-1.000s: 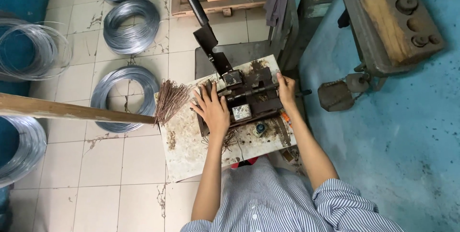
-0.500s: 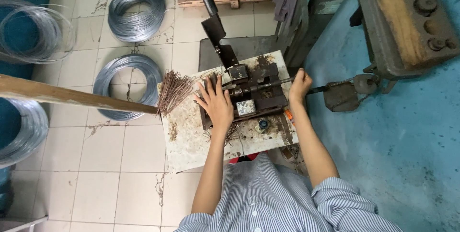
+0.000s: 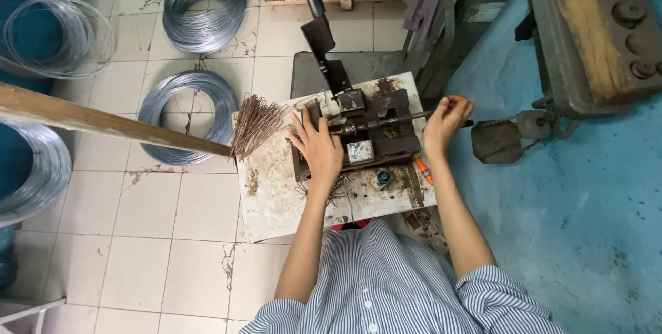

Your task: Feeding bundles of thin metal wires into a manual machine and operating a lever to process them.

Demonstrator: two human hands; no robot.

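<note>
A dark metal bending machine [image 3: 376,127] sits on a stained white workbench [image 3: 276,189]. My left hand [image 3: 316,144] lies flat on the machine's left side, fingers spread, beside a bundle of thin rusty wires [image 3: 256,123] that fans out at the bench's left edge. My right hand [image 3: 447,119] is closed around the end of a horizontal rod [image 3: 386,123] that sticks out of the machine's right side. A long black lever [image 3: 318,27] rises from the machine toward the top of the view.
Several coils of silver wire [image 3: 189,113] lie on the tiled floor to the left. A wooden bar [image 3: 103,121] reaches from the left edge to the wire bundle. A heavy grey machine [image 3: 593,37] stands at the right on a blue floor.
My right hand has slid from the machine's top right corner outward to the end of the rod. My left hand has stayed on the machine. The view has shifted slightly.
</note>
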